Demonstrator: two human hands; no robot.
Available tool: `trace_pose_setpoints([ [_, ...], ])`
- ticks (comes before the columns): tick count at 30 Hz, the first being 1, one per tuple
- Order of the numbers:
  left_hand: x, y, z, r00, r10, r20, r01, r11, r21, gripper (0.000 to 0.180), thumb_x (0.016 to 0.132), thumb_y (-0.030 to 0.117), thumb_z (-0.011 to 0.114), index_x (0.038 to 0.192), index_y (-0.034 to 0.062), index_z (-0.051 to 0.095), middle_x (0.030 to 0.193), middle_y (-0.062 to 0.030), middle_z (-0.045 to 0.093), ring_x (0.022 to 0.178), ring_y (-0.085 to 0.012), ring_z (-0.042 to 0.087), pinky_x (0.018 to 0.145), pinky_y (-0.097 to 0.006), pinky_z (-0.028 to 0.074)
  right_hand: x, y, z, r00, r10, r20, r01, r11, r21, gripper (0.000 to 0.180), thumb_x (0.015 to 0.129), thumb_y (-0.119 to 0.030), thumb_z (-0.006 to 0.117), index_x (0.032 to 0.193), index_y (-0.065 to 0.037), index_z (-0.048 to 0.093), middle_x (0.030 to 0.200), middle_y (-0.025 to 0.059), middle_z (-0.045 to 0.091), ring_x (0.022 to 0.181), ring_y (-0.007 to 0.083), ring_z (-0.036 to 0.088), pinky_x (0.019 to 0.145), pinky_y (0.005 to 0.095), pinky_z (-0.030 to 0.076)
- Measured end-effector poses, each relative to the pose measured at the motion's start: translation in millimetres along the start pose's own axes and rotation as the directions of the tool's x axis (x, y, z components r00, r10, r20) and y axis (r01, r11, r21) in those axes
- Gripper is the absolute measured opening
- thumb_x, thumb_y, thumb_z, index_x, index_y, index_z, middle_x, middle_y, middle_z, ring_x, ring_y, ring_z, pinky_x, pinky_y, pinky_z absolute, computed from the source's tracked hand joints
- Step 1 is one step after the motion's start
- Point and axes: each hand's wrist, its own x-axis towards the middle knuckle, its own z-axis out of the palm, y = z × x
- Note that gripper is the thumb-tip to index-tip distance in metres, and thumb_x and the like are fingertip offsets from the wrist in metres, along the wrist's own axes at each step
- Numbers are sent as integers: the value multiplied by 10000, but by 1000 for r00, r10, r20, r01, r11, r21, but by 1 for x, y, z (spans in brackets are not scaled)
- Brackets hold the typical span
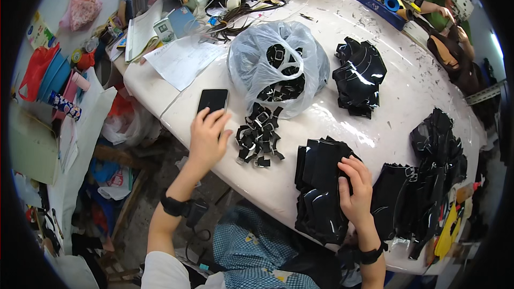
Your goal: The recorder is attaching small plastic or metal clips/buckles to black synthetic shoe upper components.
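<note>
White sleeve (pixel 166 270) at lower left; left hand (pixel 210 138), fingers loosely spread, lies over the lower end of a smartphone (pixel 213 98); right hand (pixel 356 192), fingers curved, covers stacked glossy black panels (pixel 320 187) at the table's (pixel 243 179) near edge, whether gripping cannot be told.

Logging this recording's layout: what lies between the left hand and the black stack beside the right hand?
The head view shows a loose pile of small black pieces between the left hand and the black stack.
</note>
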Motion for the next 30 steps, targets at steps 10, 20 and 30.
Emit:
trace_pose_setpoints([
  [10,28,30,26,983,184,-1,-184,981,-57,169,648,4,614,793,87,588,855,-22,552,908,-232,480,747,-346,363,-14,-52,-59,998,45,40,-51,983,175,272,657,22,591,927,-6,606,976,145,608,1059,358,496,906,416,390],
  [20,2,94,-19,833,420,-360,-521,813,-259,267,531,-54,628,749,98,638,767,-5,546,742,-203,519,635,-316,398,-43,-78,-68,999,-19,27,12,969,248,134,689,-54,624,819,-22,630,782,90,645,764,265,626,667,331,492],
  [30,-37,159,-41,630,673,-387,-773,493,-400,156,657,72,672,804,108,638,877,7,549,807,-183,576,647,-279,465,-56,-76,-59,889,89,449,-390,658,644,148,854,-131,543,837,2,603,705,64,602,579,98,573,519,200,446],
])
